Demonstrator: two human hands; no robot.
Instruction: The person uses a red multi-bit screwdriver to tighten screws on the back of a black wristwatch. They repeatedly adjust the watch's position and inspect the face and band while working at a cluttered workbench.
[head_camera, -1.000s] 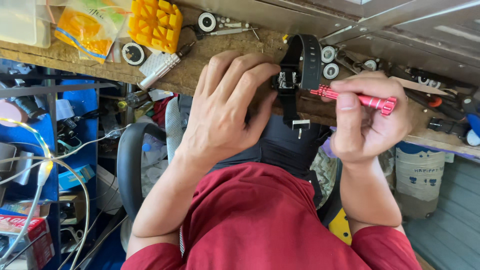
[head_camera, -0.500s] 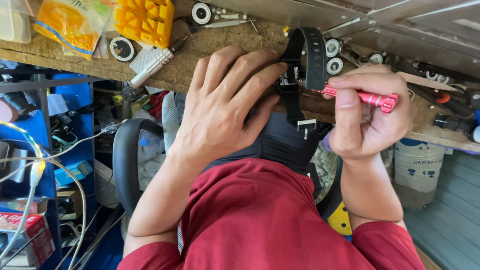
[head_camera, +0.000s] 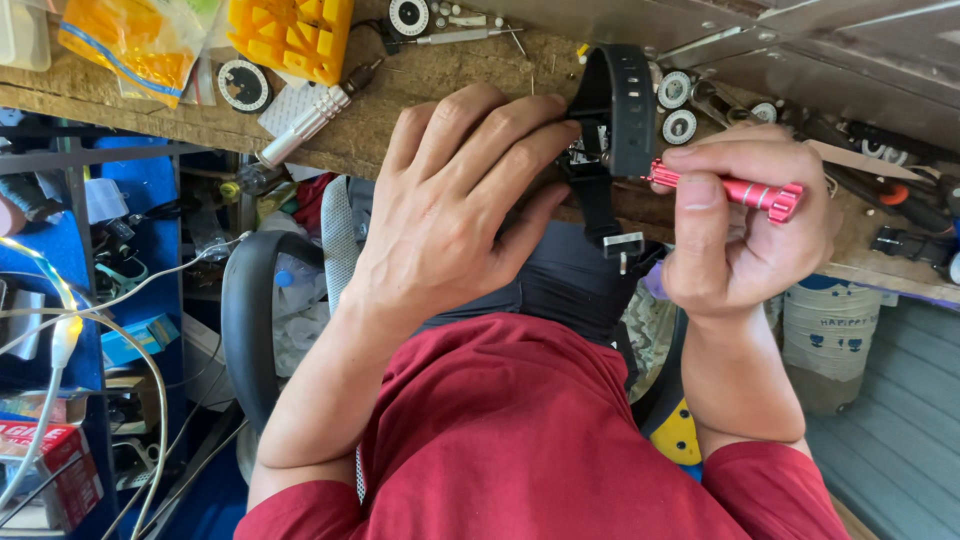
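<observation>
The left hand (head_camera: 450, 210) still presses spread fingers on the black watch (head_camera: 610, 130) at the wooden bench (head_camera: 400, 140) edge; the right hand (head_camera: 740, 235) keeps pinching the red screwdriver (head_camera: 730, 188), little changed

Bright, even daylight, soft shadows, sharp central focus, slight glare on the metal sheet (head_camera: 800, 40) top right.
</observation>
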